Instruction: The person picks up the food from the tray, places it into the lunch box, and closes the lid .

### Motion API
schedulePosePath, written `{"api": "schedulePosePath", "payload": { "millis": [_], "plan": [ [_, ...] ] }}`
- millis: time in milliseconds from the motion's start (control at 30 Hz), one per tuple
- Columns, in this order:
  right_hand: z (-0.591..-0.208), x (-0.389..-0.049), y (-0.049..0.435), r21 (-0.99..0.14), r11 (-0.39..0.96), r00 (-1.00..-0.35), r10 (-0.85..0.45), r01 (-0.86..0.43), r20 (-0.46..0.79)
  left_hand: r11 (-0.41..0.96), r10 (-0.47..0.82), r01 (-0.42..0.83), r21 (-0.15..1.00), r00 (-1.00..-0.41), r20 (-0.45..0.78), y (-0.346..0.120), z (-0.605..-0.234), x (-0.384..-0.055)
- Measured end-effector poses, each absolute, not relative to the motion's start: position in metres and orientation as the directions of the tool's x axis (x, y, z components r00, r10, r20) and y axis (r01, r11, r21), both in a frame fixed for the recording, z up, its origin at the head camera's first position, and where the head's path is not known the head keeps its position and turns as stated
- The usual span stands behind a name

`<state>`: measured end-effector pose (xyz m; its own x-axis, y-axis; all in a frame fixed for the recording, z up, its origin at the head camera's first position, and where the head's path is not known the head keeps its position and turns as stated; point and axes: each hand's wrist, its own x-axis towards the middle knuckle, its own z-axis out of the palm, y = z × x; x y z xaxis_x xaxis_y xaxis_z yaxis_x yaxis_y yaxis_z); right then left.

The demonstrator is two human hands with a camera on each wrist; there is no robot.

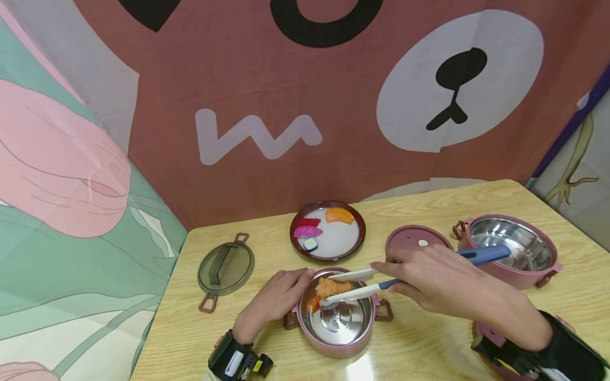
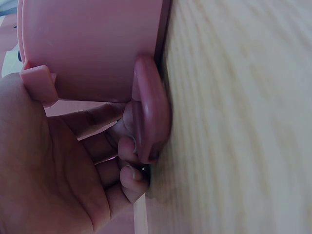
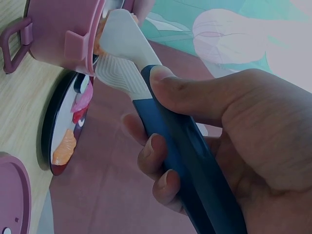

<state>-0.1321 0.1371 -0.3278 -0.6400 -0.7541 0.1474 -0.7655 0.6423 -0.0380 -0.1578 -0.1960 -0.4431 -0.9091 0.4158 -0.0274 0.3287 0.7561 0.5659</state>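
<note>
Right hand (image 1: 421, 278) grips tongs (image 3: 187, 156); their tips partly hide orange piece (image 1: 330, 287). Left hand (image 1: 276, 297) holds pot (image 1: 339, 350), some fingertips hidden.

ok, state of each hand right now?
Left hand: closed, holding the round pink steel-lined pot by its side, fingers curled at the reddish-brown loop handle.
Right hand: closed, holding the blue-handled, white-tipped tongs.

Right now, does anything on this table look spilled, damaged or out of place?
Nothing stands out: the pot touched by the left hand sits upright, sushi lies on the plate, and no spill or damage shows.
</note>
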Motion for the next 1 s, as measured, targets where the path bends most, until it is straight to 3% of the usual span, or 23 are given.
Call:
{"api": "schedulePosePath", "payload": {
  "millis": [1000],
  "plan": [
    [-0.3322,-0.1271,0.1287,-0.049,0.629,-0.629,-0.767,-0.776,0.124,0.754,0.413,0.32,0.574,-0.91,-0.034,-0.1962,-0.4443,-0.1575]
  ]
}}
